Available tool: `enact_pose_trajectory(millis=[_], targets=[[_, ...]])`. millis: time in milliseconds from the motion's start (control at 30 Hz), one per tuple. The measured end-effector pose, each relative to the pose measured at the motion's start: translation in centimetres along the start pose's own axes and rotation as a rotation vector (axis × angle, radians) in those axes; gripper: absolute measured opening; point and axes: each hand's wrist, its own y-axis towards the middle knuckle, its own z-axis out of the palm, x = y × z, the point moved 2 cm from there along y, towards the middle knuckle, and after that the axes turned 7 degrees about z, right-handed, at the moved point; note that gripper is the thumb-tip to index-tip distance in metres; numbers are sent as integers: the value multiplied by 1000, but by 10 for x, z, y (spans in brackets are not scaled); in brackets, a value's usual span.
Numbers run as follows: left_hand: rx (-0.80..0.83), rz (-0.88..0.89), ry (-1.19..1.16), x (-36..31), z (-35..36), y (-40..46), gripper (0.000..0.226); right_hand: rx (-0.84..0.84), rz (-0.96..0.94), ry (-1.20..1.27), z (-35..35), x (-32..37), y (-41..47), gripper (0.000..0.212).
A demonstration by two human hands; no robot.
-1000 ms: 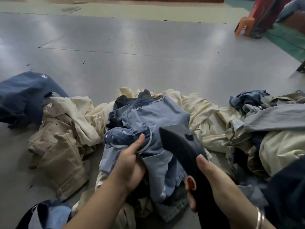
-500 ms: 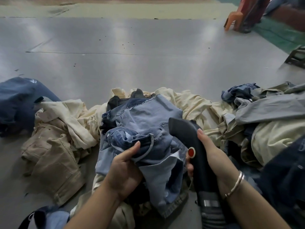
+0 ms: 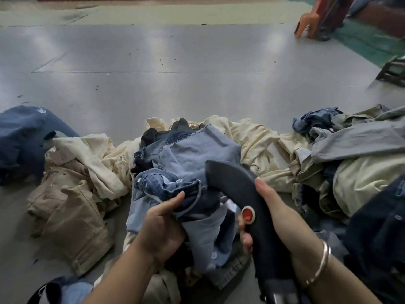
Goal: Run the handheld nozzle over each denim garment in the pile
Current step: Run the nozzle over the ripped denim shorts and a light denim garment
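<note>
Nozzle [image 3: 232, 183] rests against jeans [image 3: 192, 154], gripped by right hand [image 3: 276, 213]. Left hand [image 3: 162, 227] pinches the jeans beside it. Bunched folds may escape treatment.

No readable text, labels, brands or numbers appear anywhere. The only mark is a plain red round button [image 3: 248, 214] with a pale ring on the dark nozzle [image 3: 238, 189], near centre; it carries no lettering.

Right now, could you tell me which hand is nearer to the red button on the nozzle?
Right. The right hand grips the nozzle around the red button; the left hand holds the blue denim garment beside it.
</note>
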Motion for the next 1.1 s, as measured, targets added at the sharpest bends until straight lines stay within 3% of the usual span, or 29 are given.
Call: enact_pose_trajectory(millis=[33,167,300,400,533,700,767,833,900,933,967,1000,1033,1100], targets=[[19,-12,-3,-1,2,-2,66,64,4,41,-6,-3,-1,59],[37,69,-72,-9,3,-2,62,60,25,107,-18,-8,14,57],[27,202,-119,-18,5,-1,60,-22,-306,235,-10,-13,29,70],[83,156,-104,-12,6,-1,60,-17,-473,140,-3,-23,32,85],[294,27,-283,-13,12,1,61,-62,-611,-46,2,-31,35,67],[259,-169,-19,-26,-4,-7,51,-142,-752,35,-16,-17,36,47],[50,-185,151,-31,-4,-2,41,-149,-830,35,-21,-12,34,40],[-295,-101,453,-27,-9,4,13,-128,-893,18,-22,-9,31,35],[-627,249,928,-30,-12,8,7,-86,-938,-3,-19,-8,29,34],[-690,491,1157,-34,-9,8,11,-65,-953,-18,-18,-7,28,34],[-633,723,1319,-37,-5,6,21,-42,-966,-29,-17,-6,27,35],[-456,861,1414,-40,0,5,28,-18,-978,-38,-16,-6,26,37],[-226,875,1473,-40,7,6,35,12,-984,-42,-15,-6,25,41],[168,706,1527,-32,17,6,49,66,-977,-42,-14,-7,25,48]])
